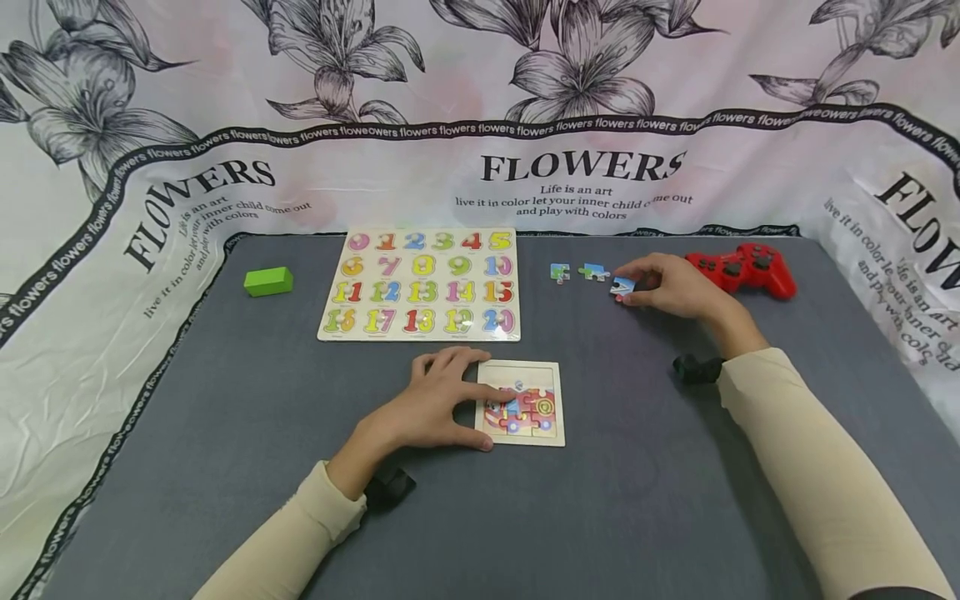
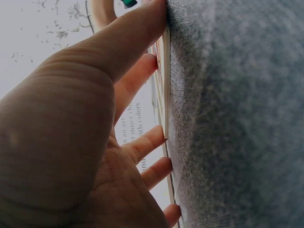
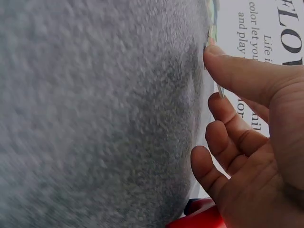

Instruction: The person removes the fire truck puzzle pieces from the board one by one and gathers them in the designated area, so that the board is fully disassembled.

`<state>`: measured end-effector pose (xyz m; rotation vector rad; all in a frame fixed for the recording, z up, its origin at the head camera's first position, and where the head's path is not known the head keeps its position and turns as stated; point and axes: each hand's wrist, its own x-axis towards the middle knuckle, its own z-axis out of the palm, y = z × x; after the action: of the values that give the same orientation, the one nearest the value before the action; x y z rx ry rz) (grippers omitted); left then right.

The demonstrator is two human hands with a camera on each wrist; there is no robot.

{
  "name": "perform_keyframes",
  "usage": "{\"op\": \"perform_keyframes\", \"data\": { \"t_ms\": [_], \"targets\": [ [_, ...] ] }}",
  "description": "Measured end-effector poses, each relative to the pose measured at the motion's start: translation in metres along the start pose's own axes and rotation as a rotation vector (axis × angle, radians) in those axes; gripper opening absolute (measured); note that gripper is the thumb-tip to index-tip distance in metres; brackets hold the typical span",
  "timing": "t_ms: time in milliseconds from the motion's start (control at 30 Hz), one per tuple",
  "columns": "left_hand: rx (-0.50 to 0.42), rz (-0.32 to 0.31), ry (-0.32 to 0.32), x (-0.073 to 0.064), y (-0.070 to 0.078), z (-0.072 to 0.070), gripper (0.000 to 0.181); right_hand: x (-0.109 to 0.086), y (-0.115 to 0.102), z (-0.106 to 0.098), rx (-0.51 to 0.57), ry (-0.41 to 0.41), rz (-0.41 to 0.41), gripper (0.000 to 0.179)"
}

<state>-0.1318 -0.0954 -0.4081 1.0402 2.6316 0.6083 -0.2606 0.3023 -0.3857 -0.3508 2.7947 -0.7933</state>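
Note:
My right hand pinches a small blue and white puzzle piece between thumb and fingers. In the right wrist view the thin edge of the piece shows between the thumb and a fingertip. Two more puzzle pieces, one green and blue and one longer, lie to its left. My left hand rests spread on the left side of a square wooden puzzle board, thumb at its lower left corner, index finger reaching over the picture. Joined pieces with a pink and red picture fill its lower part.
A number board with colourful numerals lies just beyond the left hand. A green block is at the far left. The red game controller sits right behind the right hand. Flower-printed cloth hangs along the back.

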Motion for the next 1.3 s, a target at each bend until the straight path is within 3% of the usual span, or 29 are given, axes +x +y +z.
{"op": "perform_keyframes", "data": {
  "t_ms": [433,867,1300],
  "targets": [
    [0.001,0.0,-0.004,0.0,-0.001,0.0,0.067,0.01,-0.004,-0.017,-0.187,-0.002,-0.134,0.043],
    [0.0,0.001,-0.007,-0.003,-0.001,0.004,0.066,0.025,-0.001,-0.032,-0.411,-0.097,-0.049,0.046],
    [0.015,-0.006,0.003,-0.001,-0.003,0.003,0.067,0.028,0.003,-0.034,-0.407,-0.064,-0.014,0.045]
  ]
}}
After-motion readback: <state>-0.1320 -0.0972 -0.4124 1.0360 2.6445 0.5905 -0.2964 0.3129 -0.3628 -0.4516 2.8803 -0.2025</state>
